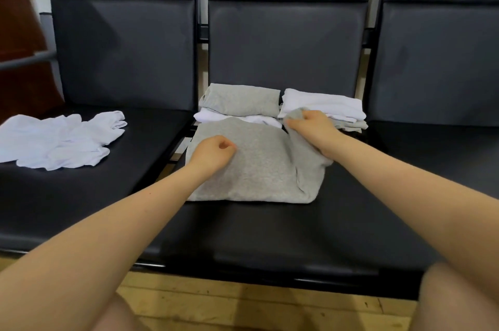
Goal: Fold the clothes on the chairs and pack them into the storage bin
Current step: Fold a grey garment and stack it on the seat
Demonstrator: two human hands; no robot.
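Observation:
A grey garment [256, 168] lies partly folded on the middle black chair seat [270, 228]. My left hand [214, 151] rests on its left part with fingers curled, pressing the cloth down. My right hand [310, 125] pinches the garment's upper right corner and lifts that flap off the seat. Behind it sit two stacks of folded clothes: a grey piece on white ones [240, 99] and a white piece on grey and white ones [324, 106]. The storage bin is out of sight.
Unfolded white clothes [59, 139] lie spread on the left chair seat [81, 195]. The right chair seat [445, 147] holds nothing visible. Tall black backrests [286, 47] rise behind. A wooden floor [256, 306] and my knees are below.

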